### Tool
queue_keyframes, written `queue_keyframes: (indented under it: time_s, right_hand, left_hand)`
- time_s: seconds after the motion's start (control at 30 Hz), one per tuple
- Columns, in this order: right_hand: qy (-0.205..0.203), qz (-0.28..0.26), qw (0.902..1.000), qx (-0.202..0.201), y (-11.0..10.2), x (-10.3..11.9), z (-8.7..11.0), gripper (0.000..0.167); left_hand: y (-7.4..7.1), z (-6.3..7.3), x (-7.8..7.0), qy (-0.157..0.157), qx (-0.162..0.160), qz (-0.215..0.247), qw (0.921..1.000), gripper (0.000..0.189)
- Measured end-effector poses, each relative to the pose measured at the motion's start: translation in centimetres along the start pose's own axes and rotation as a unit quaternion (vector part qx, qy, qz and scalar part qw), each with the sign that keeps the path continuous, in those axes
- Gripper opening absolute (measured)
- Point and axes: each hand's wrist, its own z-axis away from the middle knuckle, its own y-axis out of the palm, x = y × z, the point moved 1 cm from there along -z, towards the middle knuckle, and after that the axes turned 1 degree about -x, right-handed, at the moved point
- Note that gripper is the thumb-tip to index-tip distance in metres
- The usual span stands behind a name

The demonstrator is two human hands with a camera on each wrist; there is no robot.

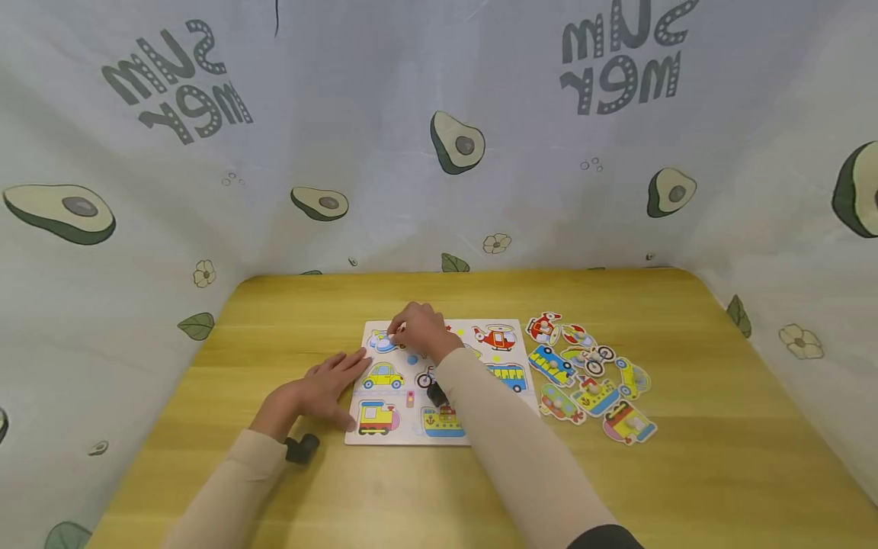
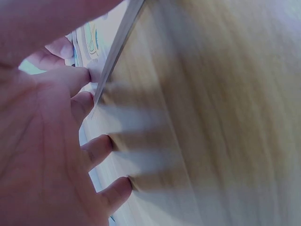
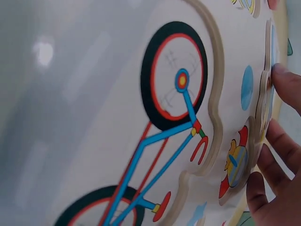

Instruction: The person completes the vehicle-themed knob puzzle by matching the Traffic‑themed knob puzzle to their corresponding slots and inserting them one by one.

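A wooden puzzle board [image 1: 384, 394] lies on the table, with pictured shapes such as a yellow car [image 1: 382, 375], a train [image 1: 376, 418] and a bicycle [image 3: 183, 127]. My right hand [image 1: 420, 329] reaches over its upper left corner and pinches a blue-and-white puzzle piece [image 1: 381, 341], lying over the shape there. In the right wrist view the thumb [image 3: 286, 84] presses at the piece's edge; the hand partly hides it. My left hand [image 1: 318, 393] spreads along the board's left side, index fingertip and thumb at its edge, other fingertips [image 2: 120, 190] on the table.
Right of the board lies a loose cluster of knobbed puzzle pieces, among them a red helicopter [image 1: 543, 328], a blue bus [image 1: 551, 366], a ship [image 1: 595, 395] and a train [image 1: 629, 423]. A curtain [image 1: 384, 152] with avocado prints hangs behind the wooden table [image 1: 720, 427].
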Motion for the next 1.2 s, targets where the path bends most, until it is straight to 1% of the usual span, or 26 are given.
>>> queue_keyframes:
  time_s: [0.07,0.13,0.2,0.27,0.4,0.47,0.63,0.8,0.97,1.1,1.2]
  right_hand:
    - [0.007,0.008,0.9999,0.0,0.3,0.2,0.3,0.009]
    - [0.01,0.016,0.9998,-0.009,0.5,0.4,0.4,0.009]
    - [0.01,0.025,0.9995,-0.017,0.6,0.7,0.2,0.009]
    - [0.011,0.031,0.9992,-0.024,0.2,1.1,0.0,0.01]
    - [0.015,0.03,0.9993,-0.02,-0.1,2.0,-0.3,0.01]
    - [0.016,0.032,0.9992,-0.018,0.1,2.2,-0.3,0.009]
    - [0.03,0.054,0.9979,-0.022,0.5,2.4,0.1,0.008]
    - [0.031,0.076,0.9961,-0.032,1.0,2.4,0.1,0.01]
    - [0.04,0.102,0.9931,-0.04,1.6,2.4,-0.1,0.012]
    - [0.037,0.096,0.9939,-0.039,1.8,2.3,-0.3,0.008]
    - [0.036,0.084,0.9947,-0.047,1.7,2.2,-0.3,0.007]
  left_hand:
    - [0.3,0.1,-0.1,0.001,0.004,-0.004,1.0,0.109]
    - [0.3,0.0,-0.1,-0.001,0.002,-0.003,1.0,0.108]
    - [0.1,0.0,-0.2,-0.005,0.0,-0.002,1.0,0.107]
    - [-0.4,-0.1,-0.2,-0.009,-0.003,-0.007,0.9999,0.107]
    - [-0.9,0.0,-0.3,-0.018,-0.001,-0.007,0.9998,0.108]
    - [-0.8,0.2,-0.3,-0.021,-0.001,-0.004,0.9998,0.108]
    - [-0.1,0.2,-0.5,-0.017,-0.002,-0.002,0.9999,0.109]
    - [0.0,-0.1,-0.7,-0.013,-0.001,-0.005,0.9999,0.108]
    - [0.1,-0.1,-0.7,0.001,0.001,-0.004,1.0,0.106]
    - [0.2,0.0,-0.6,0.002,-0.001,-0.009,1.0,0.106]
    - [0.1,0.0,-0.8,-0.009,-0.009,-0.016,0.9998,0.106]
